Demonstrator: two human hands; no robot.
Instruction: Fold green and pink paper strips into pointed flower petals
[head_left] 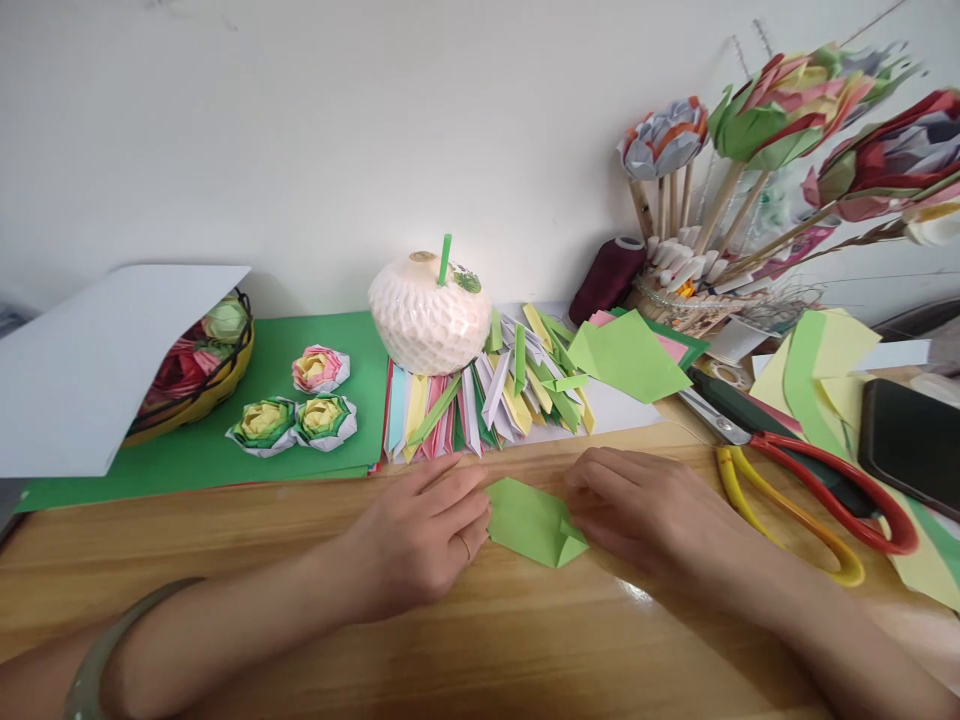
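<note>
A small sheet of light green paper (525, 518) lies on the wooden table in front of me, with creased, folded-over flaps at its right end. At its left edge, my left hand (431, 530) has its fingers curled closed on the paper; the fingertips are partly hidden. The fingers of my right hand (637, 505) are bent and pressed together at the folded right end, with their tips tucked out of sight. Just beyond the paper are several folded strips of coloured paper (517, 385) in a pile.
Red-and-yellow scissors (814, 480) and a black phone (911, 440) lie to the right. A white textured pot (431, 315) stands behind the strips. Paper flowers (322, 420) sit on green card (187, 470) beside a basket (225, 395). Dark thread (607, 280) stands near the wall.
</note>
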